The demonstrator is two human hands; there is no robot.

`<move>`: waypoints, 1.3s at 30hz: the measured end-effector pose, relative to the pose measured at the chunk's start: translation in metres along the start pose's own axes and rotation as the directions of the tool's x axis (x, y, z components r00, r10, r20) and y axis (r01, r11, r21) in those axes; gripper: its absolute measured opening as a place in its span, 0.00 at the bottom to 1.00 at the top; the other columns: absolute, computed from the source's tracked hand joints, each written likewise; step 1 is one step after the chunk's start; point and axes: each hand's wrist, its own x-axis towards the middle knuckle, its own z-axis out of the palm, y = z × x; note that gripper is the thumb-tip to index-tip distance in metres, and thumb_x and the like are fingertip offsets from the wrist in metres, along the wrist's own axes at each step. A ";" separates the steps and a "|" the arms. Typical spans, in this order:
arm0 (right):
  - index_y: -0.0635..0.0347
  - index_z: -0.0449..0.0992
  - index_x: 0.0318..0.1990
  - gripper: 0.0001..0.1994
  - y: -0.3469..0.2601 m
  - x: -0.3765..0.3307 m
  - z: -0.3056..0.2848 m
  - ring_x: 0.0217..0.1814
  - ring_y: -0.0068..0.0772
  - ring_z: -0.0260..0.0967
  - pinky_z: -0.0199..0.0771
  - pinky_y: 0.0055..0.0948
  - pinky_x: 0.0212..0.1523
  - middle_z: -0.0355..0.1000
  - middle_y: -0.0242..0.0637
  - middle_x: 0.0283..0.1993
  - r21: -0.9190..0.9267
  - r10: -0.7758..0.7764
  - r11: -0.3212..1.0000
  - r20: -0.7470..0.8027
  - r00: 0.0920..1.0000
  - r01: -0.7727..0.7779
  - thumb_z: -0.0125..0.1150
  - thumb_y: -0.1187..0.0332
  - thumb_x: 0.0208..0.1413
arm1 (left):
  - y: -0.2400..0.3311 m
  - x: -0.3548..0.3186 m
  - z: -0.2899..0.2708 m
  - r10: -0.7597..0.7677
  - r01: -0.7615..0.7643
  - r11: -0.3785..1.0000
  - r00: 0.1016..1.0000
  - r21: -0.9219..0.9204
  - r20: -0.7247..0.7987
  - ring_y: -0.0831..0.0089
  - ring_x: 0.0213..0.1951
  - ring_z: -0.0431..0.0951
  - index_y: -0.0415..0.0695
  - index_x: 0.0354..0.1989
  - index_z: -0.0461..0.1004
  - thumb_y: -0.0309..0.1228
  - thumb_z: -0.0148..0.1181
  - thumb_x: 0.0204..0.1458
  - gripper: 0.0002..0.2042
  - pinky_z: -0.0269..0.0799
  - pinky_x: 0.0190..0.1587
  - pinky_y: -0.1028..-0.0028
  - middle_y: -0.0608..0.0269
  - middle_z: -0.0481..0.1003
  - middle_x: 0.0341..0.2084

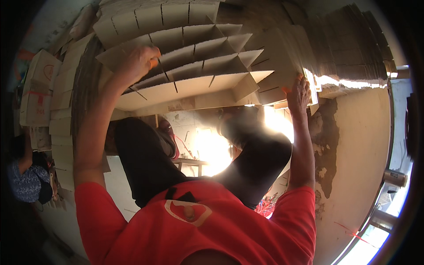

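Observation:
In front of me stands a grid of slotted cardboard dividers [198, 86], with several long strips upright and short cross pieces at the right side. My left hand [140, 66] is over the left part of the grid, fingers curled closed, with orange coverings on the fingertips. Whatever those fingers pinch is hidden. At the right, my right hand [299, 93] rests at the outer edge of a stack of flat cardboard strips [280, 53]. Its fingers reach forward and its thumb, also covered in orange, lies apart from them.
More stacked cardboard [349, 48] stands at the far right. Cardboard piles [66, 88] and a carton [39, 88] line the left, where another person [31, 176] sits. A stained wall [353, 132] runs along the right. Bright light glares between my knees.

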 end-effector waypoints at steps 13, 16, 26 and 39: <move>0.58 0.67 0.37 0.13 0.017 0.005 -0.015 0.45 0.48 0.68 0.66 0.43 0.40 0.70 0.44 0.37 0.231 0.118 0.968 -0.085 0.989 -0.095 0.62 0.67 0.46 | 0.016 -0.026 0.002 0.130 -0.175 0.984 0.852 -0.043 -0.507 0.57 0.38 0.76 0.36 0.37 0.75 0.23 0.65 0.42 0.12 0.72 0.40 0.67 0.51 0.76 0.33; 0.58 0.68 0.38 0.15 0.017 0.010 -0.016 0.42 0.49 0.69 0.66 0.44 0.40 0.71 0.45 0.40 0.185 0.119 0.977 -0.067 0.991 -0.105 0.62 0.62 0.45 | 0.026 -0.039 0.009 0.172 -0.196 0.981 0.863 -0.003 -0.475 0.57 0.35 0.75 0.36 0.35 0.75 0.26 0.67 0.41 0.12 0.72 0.38 0.65 0.53 0.76 0.30; 0.55 0.71 0.40 0.21 0.022 0.025 -0.016 0.38 0.53 0.71 0.68 0.47 0.37 0.74 0.46 0.33 0.150 0.077 0.984 0.126 0.989 -0.096 0.63 0.51 0.43 | 0.011 -0.024 0.032 0.074 -0.055 0.995 0.967 0.082 -0.243 0.55 0.36 0.75 0.37 0.35 0.75 0.20 0.63 0.43 0.09 0.71 0.37 0.62 0.51 0.74 0.28; 0.58 0.74 0.47 0.15 -0.017 0.040 -0.154 0.27 0.24 0.69 0.69 0.27 0.26 0.76 0.36 0.37 0.549 0.108 0.815 -0.458 0.882 0.185 0.61 0.61 0.55 | 0.049 -0.061 0.028 0.188 -0.217 0.975 0.922 -0.047 -0.339 0.59 0.36 0.75 0.37 0.38 0.76 0.30 0.70 0.38 0.17 0.71 0.40 0.67 0.54 0.75 0.31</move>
